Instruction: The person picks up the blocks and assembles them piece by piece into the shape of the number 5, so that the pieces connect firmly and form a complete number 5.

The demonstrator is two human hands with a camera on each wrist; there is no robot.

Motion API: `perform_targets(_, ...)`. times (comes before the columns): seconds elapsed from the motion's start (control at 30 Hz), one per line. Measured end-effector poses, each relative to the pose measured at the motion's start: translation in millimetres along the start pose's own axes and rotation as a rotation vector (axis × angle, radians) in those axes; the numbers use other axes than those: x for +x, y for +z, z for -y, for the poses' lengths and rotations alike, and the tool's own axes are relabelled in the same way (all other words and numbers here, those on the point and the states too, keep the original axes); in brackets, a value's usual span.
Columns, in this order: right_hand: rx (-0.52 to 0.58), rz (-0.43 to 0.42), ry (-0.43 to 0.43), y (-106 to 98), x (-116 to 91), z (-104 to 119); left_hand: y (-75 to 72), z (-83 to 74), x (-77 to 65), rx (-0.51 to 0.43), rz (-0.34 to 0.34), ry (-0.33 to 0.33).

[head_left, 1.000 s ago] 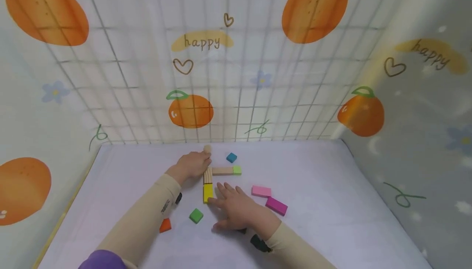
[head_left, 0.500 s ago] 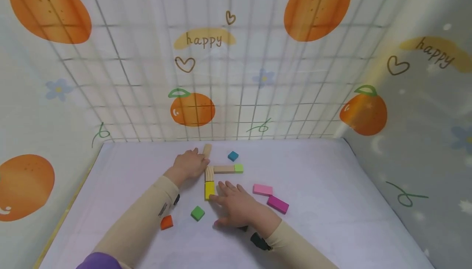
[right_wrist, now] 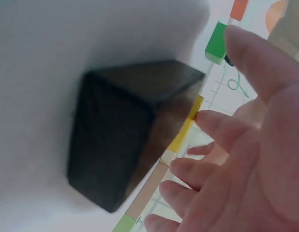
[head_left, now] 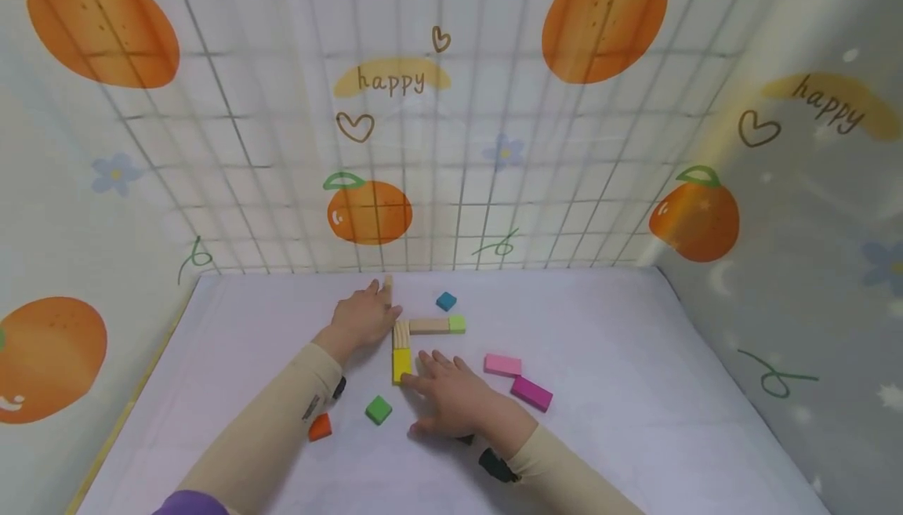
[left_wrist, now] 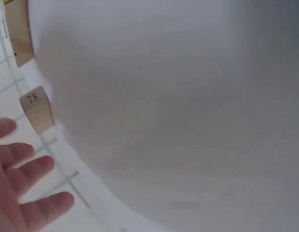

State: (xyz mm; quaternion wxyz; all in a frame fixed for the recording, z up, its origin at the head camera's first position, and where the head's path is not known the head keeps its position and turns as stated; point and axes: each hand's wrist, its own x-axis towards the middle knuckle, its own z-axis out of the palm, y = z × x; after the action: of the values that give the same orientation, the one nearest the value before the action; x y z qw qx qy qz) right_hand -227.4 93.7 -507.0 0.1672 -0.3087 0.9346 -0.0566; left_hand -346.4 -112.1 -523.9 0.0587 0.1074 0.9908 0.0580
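Observation:
My left hand (head_left: pixel 361 319) lies at the back of the table, fingers extended beside a plain wooden block (head_left: pixel 388 288) that it partly covers in the head view. In the left wrist view, the wooden block (left_wrist: pixel 39 111) shows a handwritten 78 on its end, past the spread fingers (left_wrist: pixel 35 174). My right hand (head_left: pixel 455 399) is spread low over the table, its index fingertip at a yellow block (head_left: pixel 401 366). The yellow block adjoins a striped wooden block (head_left: pixel 401 335). From there a plain wooden block (head_left: pixel 429 326) runs right to a light green block (head_left: pixel 457 324).
Loose blocks lie around: blue (head_left: pixel 446 301), pink (head_left: pixel 503 364), magenta (head_left: pixel 532 393), green (head_left: pixel 378 410) and orange (head_left: pixel 320 427). A dark block (right_wrist: pixel 115 135) sits under the right wrist. Patterned cloth walls (head_left: pixel 494 107) enclose the back and sides of the white table (head_left: pixel 621 358).
Beside the left fingers, the plain wooden block has shifted slightly left and is now more hidden by the hand. The right hand stays at the yellow block.

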Motion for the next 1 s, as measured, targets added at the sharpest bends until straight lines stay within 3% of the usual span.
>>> perform_targets(0.17,0.016,-0.009,-0.01,4.5,1.0,0.3,-1.4,-4.2,-1.7,-0.018,0.064,0.028)
perform_targets(0.37,0.037,-0.019,-0.002,4.1,1.0,-5.5,-0.9,7.1,-3.3,-0.024,0.047,-0.105)
perform_targets(0.5,0.04,-0.015,0.009,7.2,-1.8,-10.7,-4.8,16.0,-10.6,0.01,0.045,-0.126)
perform_targets(0.73,0.074,-0.016,-0.005,7.8,-15.7,-19.1,-17.9,18.2,-52.7,0.131,0.188,-0.109)
perform_targets(1.0,0.123,-0.043,0.001,2.0,-22.1,-23.7,-18.7,-14.0,-114.9,0.225,0.277,0.058)
